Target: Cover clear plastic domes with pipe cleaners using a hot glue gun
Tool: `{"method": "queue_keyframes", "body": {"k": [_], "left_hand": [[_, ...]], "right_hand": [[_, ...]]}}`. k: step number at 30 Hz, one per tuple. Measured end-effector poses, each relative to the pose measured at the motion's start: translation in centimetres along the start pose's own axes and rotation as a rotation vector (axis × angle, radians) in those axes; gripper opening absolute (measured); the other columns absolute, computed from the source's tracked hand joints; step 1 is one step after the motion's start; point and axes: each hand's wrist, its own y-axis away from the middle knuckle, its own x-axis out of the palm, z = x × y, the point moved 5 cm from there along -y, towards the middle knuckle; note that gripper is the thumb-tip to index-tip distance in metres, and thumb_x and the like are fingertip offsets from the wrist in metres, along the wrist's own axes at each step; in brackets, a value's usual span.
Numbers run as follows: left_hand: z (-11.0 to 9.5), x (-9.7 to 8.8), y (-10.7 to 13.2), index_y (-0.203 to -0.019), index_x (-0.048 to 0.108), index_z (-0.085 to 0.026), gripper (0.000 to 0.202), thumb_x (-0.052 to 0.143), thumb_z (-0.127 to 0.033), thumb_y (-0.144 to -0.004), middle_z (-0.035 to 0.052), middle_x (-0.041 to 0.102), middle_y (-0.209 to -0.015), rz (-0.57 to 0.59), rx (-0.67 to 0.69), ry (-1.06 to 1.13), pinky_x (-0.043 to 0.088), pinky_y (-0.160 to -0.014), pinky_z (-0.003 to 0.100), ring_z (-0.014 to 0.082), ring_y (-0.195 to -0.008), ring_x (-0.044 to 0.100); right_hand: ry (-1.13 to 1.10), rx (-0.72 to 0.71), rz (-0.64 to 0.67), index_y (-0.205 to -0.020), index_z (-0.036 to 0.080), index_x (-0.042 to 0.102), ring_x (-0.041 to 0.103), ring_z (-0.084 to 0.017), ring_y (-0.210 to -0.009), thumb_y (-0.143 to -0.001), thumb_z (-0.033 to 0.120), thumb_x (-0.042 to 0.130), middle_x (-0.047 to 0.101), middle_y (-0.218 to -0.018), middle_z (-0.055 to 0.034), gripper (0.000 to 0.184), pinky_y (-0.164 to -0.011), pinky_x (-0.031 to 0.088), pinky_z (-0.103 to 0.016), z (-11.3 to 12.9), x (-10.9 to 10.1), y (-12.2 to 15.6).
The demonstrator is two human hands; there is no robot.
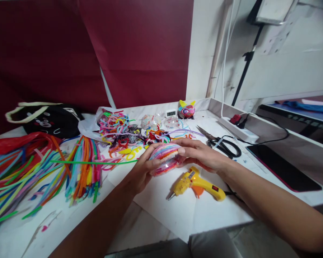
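My left hand (140, 172) cups a clear plastic ball (165, 159) wrapped in pastel pipe cleaners from below and the left. My right hand (201, 154) lies over the ball's top right, fingers pressed on the wrapping. A long green pipe cleaner (94, 162) runs left from the ball across the table. A yellow glue gun (197, 184) lies on the white table just below my right hand.
Bundles of coloured pipe cleaners (80, 168) spread at the left, with cut scraps (123, 134) behind the ball. Black scissors (223, 145), a power strip (239, 129) and a dark tablet (282, 166) lie at the right. A finished ball figure (186, 110) and small clock (171, 113) stand at the back.
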Motion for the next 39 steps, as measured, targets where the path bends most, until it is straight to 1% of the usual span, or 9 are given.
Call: {"method": "queue_keyframes", "body": {"k": [4, 10, 14, 19, 23, 28, 31, 35, 39], "left_hand": [[0.0, -0.1, -0.1, -0.115, 0.063, -0.026, 0.051, 0.078, -0.036, -0.066, 0.0047, 0.069, -0.112, 0.005, -0.007, -0.011, 0.051, -0.084, 0.034, 0.0261, -0.102, 0.064], [0.0, -0.1, 0.0, -0.115, 0.063, -0.026, 0.053, 0.079, -0.036, -0.065, 0.0038, 0.069, -0.110, 0.019, 0.001, -0.001, 0.051, -0.082, 0.031, 0.0223, -0.099, 0.064], [0.0, -0.1, 0.1, -0.115, 0.060, -0.025, 0.055, 0.079, -0.037, -0.065, 0.0035, 0.068, -0.110, -0.009, 0.017, -0.010, 0.050, -0.081, 0.030, 0.0215, -0.097, 0.064], [-0.1, -0.2, 0.2, -0.118, 0.053, -0.025, 0.061, 0.079, -0.036, -0.064, 0.0028, 0.066, -0.110, -0.017, 0.031, -0.053, 0.048, -0.077, 0.028, 0.0202, -0.093, 0.063], [-0.4, -0.1, 0.4, -0.117, 0.051, -0.025, 0.061, 0.079, -0.036, -0.064, 0.0008, 0.065, -0.104, -0.015, 0.041, -0.128, 0.045, -0.071, 0.024, 0.0169, -0.089, 0.060], [-0.8, 0.1, 0.4, -0.119, 0.051, -0.025, 0.063, 0.079, -0.038, -0.063, 0.0008, 0.063, -0.104, -0.015, 0.063, -0.200, 0.045, -0.069, 0.023, 0.0176, -0.090, 0.059], [-1.2, 0.2, 0.4, -0.119, 0.053, -0.025, 0.063, 0.080, -0.036, -0.063, 0.0020, 0.064, -0.109, -0.013, 0.089, -0.209, 0.046, -0.074, 0.025, 0.0200, -0.096, 0.059], [-1.5, 0.2, 0.3, -0.126, 0.055, -0.024, 0.067, 0.081, -0.033, -0.065, 0.0054, 0.061, -0.125, 0.008, 0.114, -0.201, 0.046, -0.091, 0.030, 0.0258, -0.114, 0.056], [-1.3, 0.2, 0.3, -0.135, 0.052, -0.024, 0.073, 0.080, -0.036, -0.068, 0.0067, 0.060, -0.132, 0.014, 0.085, -0.227, 0.045, -0.094, 0.032, 0.0294, -0.122, 0.053]], "right_hand": [[-0.034, 0.032, -0.004, -0.111, 0.021, 0.067, 0.066, -0.017, -0.081, -0.075, 0.041, 0.078, 0.069, -0.100, -0.0041, 0.042, -0.076, 0.061, -0.034, -0.1, 0.1, 0.0], [-0.024, 0.060, 0.037, -0.099, 0.020, 0.065, 0.066, -0.016, -0.076, -0.076, 0.045, 0.076, 0.067, -0.092, -0.0025, 0.035, -0.071, 0.062, -0.032, -0.1, 0.3, 0.1], [0.027, 0.047, -0.032, -0.103, 0.020, 0.065, 0.066, -0.017, -0.082, -0.075, 0.047, 0.076, 0.067, -0.093, -0.0034, 0.040, -0.070, 0.062, -0.032, 0.0, -0.1, 0.0], [0.081, -0.024, -0.067, -0.104, 0.019, 0.068, 0.065, -0.018, -0.092, -0.077, 0.047, 0.075, 0.067, -0.098, -0.0044, 0.039, -0.074, 0.060, -0.029, 0.4, 0.0, 0.0], [0.046, -0.018, -0.052, -0.113, 0.020, 0.067, 0.066, -0.021, -0.095, -0.077, 0.045, 0.076, 0.068, -0.104, -0.0054, 0.045, -0.078, 0.060, -0.034, 0.0, 0.2, -0.1], [-0.028, -0.068, -0.059, -0.117, 0.019, 0.064, 0.069, -0.020, -0.093, -0.076, 0.041, 0.078, 0.070, -0.108, -0.0060, 0.049, -0.093, 0.055, -0.041, -0.5, -0.1, -0.3], [-0.001, -0.127, -0.075, -0.118, 0.020, 0.063, 0.070, -0.021, -0.091, -0.076, 0.040, 0.078, 0.071, -0.110, -0.0072, 0.048, -0.094, 0.053, -0.045, -0.6, -0.4, -0.4], [0.100, -0.204, -0.139, -0.118, 0.020, 0.063, 0.069, -0.021, -0.095, -0.077, 0.038, 0.077, 0.069, -0.117, -0.0080, 0.047, -0.091, 0.054, -0.040, -0.2, -0.8, -0.3], [0.194, -0.251, -0.214, -0.115, 0.020, 0.065, 0.068, -0.020, -0.096, -0.076, 0.040, 0.077, 0.070, -0.114, -0.0070, 0.046, -0.088, 0.054, -0.036, 0.2, -0.9, -0.1]]}}
